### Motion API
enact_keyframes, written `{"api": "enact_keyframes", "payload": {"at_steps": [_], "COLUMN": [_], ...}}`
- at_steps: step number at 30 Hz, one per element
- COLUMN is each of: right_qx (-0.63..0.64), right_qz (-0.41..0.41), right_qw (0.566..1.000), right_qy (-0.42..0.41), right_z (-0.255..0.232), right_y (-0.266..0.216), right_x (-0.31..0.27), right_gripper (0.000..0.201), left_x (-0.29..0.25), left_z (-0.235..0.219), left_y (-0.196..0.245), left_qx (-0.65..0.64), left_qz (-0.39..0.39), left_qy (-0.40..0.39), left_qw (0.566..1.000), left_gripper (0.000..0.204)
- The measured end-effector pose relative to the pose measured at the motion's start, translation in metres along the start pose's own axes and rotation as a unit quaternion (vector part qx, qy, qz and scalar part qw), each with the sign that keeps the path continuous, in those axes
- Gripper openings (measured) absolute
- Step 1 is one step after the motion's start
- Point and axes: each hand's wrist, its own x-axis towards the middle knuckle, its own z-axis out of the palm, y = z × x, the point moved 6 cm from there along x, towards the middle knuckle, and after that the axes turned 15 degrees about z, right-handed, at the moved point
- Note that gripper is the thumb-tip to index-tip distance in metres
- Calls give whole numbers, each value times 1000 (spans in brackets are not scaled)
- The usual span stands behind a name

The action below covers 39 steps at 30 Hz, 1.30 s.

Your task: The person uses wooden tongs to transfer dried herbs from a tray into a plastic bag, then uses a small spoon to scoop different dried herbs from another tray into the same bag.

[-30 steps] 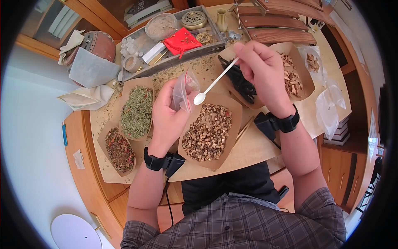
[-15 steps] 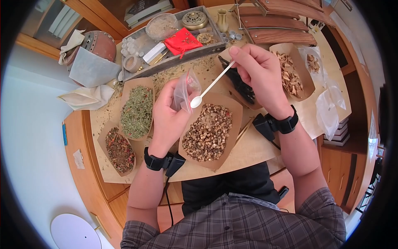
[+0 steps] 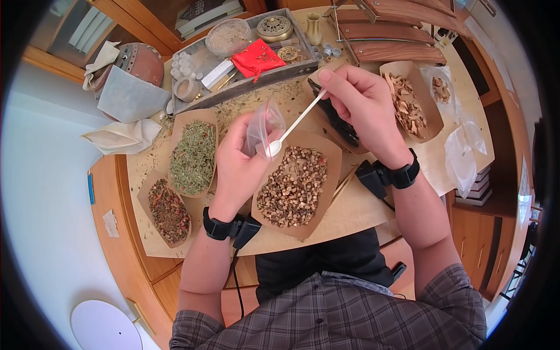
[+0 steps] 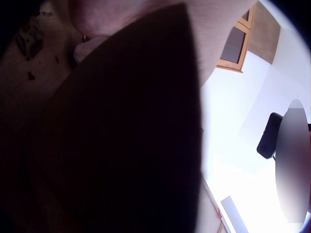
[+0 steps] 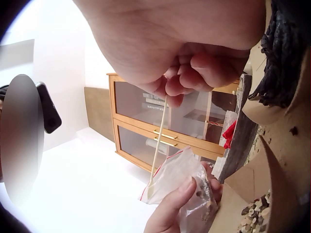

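Work in hand looks partway along, to judge by the one plastic bag [image 3: 256,128]: in the right wrist view some dark and pale bits sit low in it, with room above, and its red-edged mouth is unsealed. The left hand [image 3: 239,166] grips it above the bench [image 3: 437,169], thumb pressed against the plastic. The right hand [image 3: 368,108] has its fingers drawn in, thumb and fingertips pinching the one white spoon [image 3: 299,119] by the end of its handle, the spoon's bowl at the bag's mouth; whether it carries anything cannot be made out. Closing the bag is not yet done, and how much more should go in cannot be told.

Paper trays number five, each with contents: one of reddish mix [image 3: 169,213], one of green herb [image 3: 193,157], one of chopped brown pieces [image 3: 291,189], one of black strips [image 3: 337,121] and one of pale chips [image 3: 408,105]. Beyond them are one grey tray [image 3: 274,77], one red pouch [image 3: 256,55] lying in it, and one brass vase [image 3: 313,30] beside it; the small white cups are too bunched to count
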Motion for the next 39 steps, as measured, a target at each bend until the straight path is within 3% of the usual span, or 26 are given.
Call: {"api": "enact_keyframes", "payload": {"at_steps": [11,13,16,39], "right_qx": [-27,-51,-57,-57], "right_qz": [11,38,16,19], "right_qw": [1000,997,997,998], "right_qy": [-10,-33,-39,-20], "right_z": [5,8,12,9], "right_y": [8,13,12,12], "right_x": [2,2,0,2], "right_gripper": [36,35,35,35], "left_x": [-3,-3,-2,-2], "left_z": [5,9,10,8], "left_y": [5,9,14,8], "left_qx": [-2,18,37,42], "left_qz": [-19,8,21,22], "left_qy": [-14,-38,-40,-33], "left_qw": [1000,999,998,998], "left_gripper": [43,28,27,31]}}
